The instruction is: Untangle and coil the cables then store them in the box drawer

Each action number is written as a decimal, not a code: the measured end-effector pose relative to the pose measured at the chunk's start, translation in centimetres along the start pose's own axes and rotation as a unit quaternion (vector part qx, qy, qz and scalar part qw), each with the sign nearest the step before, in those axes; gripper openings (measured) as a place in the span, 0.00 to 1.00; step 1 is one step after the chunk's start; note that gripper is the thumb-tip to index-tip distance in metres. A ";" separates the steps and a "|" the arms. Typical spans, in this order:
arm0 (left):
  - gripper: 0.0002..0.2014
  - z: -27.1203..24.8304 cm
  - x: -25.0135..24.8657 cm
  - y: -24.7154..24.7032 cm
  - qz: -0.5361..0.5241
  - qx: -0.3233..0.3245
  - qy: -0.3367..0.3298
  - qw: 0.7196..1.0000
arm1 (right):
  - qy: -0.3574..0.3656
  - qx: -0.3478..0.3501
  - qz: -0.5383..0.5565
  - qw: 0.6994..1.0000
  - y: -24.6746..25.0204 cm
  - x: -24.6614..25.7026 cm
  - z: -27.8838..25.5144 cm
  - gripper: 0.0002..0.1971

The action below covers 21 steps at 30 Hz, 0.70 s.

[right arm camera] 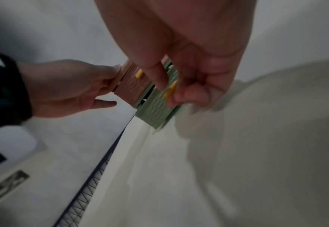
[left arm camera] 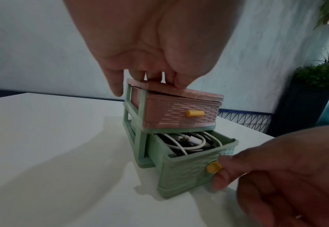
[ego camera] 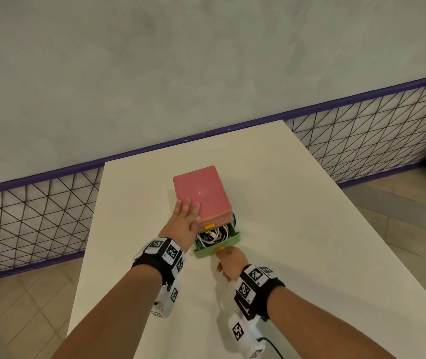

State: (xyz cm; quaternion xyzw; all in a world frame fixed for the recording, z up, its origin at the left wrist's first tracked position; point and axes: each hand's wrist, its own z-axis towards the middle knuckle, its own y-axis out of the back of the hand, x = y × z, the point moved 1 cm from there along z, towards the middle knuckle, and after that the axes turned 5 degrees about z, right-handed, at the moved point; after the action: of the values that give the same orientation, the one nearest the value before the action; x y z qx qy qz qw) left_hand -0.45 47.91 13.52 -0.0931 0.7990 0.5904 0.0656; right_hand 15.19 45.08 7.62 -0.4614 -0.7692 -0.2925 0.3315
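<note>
Your left hand [ego camera: 184,218] lies flat on the box [ego camera: 201,193] lid to pin it down while your right hand [ego camera: 230,263] at 6 o'clock pinches the knob [left arm camera: 214,167] of the open green drawer [left arm camera: 186,173], cables [left arm camera: 186,142] coiled inside.

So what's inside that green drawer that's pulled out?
The green drawer holds coiled white cables with some black cable among them. Its back part sits hidden under the pink drawer, so I can't tell what lies there.
</note>
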 end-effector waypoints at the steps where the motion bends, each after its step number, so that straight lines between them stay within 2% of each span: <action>1: 0.26 0.0 0.0 0.0 -0.002 -0.001 -0.001 1.000 | -0.027 0.016 0.051 0.998 -0.4 0.0 0.5 0.16; 6: 0.25 -0.2 -0.1 0.0 -0.007 -0.007 -0.007 1.000 | -0.074 -0.011 0.230 0.970 -1.0 0.5 3.4 0.19; 12: 0.25 -0.4 -0.1 0.0 -0.007 -0.015 -0.006 1.000 | -0.055 -0.032 0.227 0.972 -1.9 2.1 4.9 0.17; 18: 0.25 -0.4 0.0 0.3 0.000 0.003 0.012 1.000 | -0.069 -0.001 0.237 0.969 -1.2 2.4 3.8 0.16; 21: 0.25 -0.6 -0.5 0.9 0.055 0.009 0.016 0.998 | -0.080 0.012 0.233 0.969 -0.5 2.5 2.8 0.13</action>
State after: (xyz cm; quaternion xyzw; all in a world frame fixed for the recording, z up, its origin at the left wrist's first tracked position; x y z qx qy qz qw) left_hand -0.10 47.65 14.60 -0.0582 0.8093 0.5841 0.0209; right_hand 13.14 48.30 7.80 -0.6457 -0.6681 -0.1601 0.3335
